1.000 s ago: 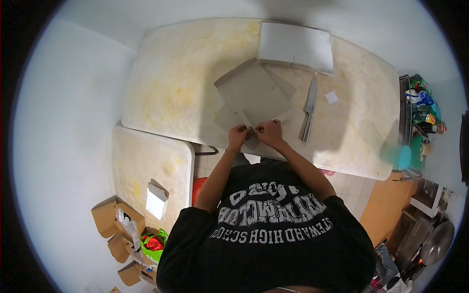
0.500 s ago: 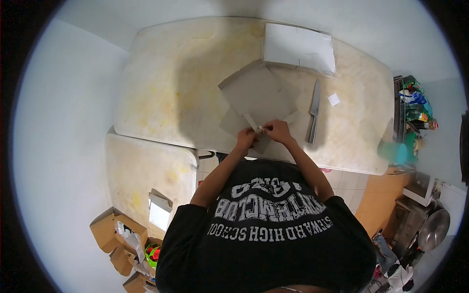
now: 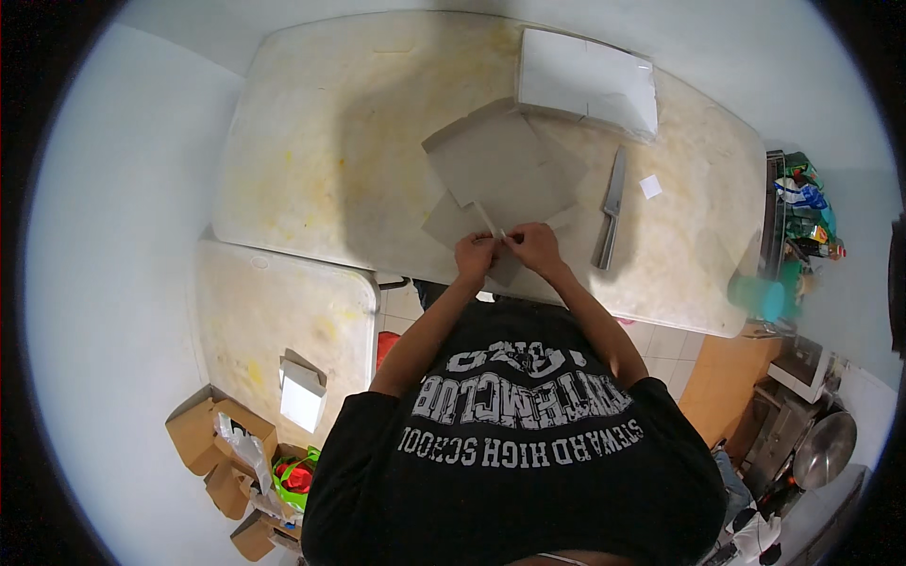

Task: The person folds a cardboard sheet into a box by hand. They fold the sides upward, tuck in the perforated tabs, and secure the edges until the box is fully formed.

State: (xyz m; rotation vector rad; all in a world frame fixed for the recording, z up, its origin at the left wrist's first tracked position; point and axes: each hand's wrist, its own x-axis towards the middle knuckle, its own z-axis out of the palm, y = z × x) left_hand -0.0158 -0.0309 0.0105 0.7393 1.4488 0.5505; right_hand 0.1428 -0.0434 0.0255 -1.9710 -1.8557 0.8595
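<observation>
Grey cardboard [image 3: 500, 156] lies on the bench [image 3: 283, 141], its narrow strip [image 3: 487, 217] more exposed than a second ago, so work seems centred there, the right hand [image 3: 535, 247]'s fingers pinching it, the left hand [image 3: 475, 257]'s curled, hold unclear.

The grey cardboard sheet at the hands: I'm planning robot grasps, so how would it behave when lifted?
The grey cardboard sheet is probably light for its spread, as it looks thin. Its broad panel lies flat, suggesting fair stiffness. The narrow strip by the left hand and right hand may bend easily, being slim.
</observation>
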